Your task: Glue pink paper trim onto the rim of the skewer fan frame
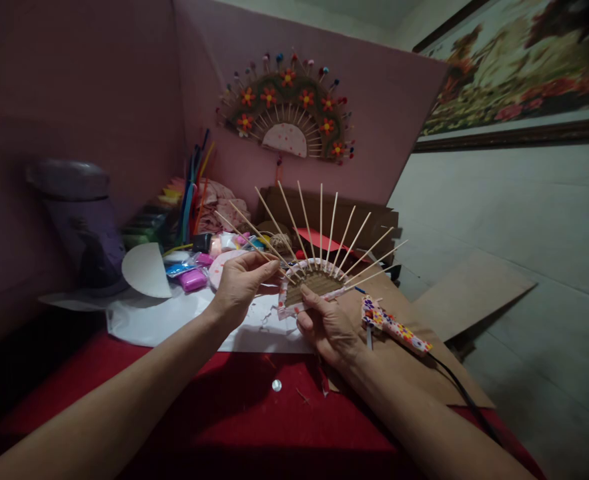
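The right hand [331, 327] is holding a cardboard half-disc [309, 292] above the tabletop [214, 393], its thumb pressing on the brown face near the lower edge while the other fingers are supporting it from behind. The half-disc is sitting just ahead of this grip, its curved edge facing away from the person and a spotted fabric trim [282, 300] running round its border. Thin wooden sticks [321, 227] are fanning outward from the curve. The left hand [244, 280] is forming a narrow pinch at the half-disc's left side, thumb and fingertips closing on the leftmost stick [239, 232] near its base; most of that stick is reaching past the grip, up and to the left.

To the right, a flower-patterned tool [397, 327] with a black cord [459, 383] is resting on a cardboard sheet [409, 357], near the right hand but apart from it. A white sheet [174, 323] is lying beneath and beyond the hands, with colourful packets [191, 280] gathering behind it. A small round disc [276, 385] is lying nearer the person. A larger, flower-decorated fan [294, 97] is hanging on the pink panel [384, 120] behind.
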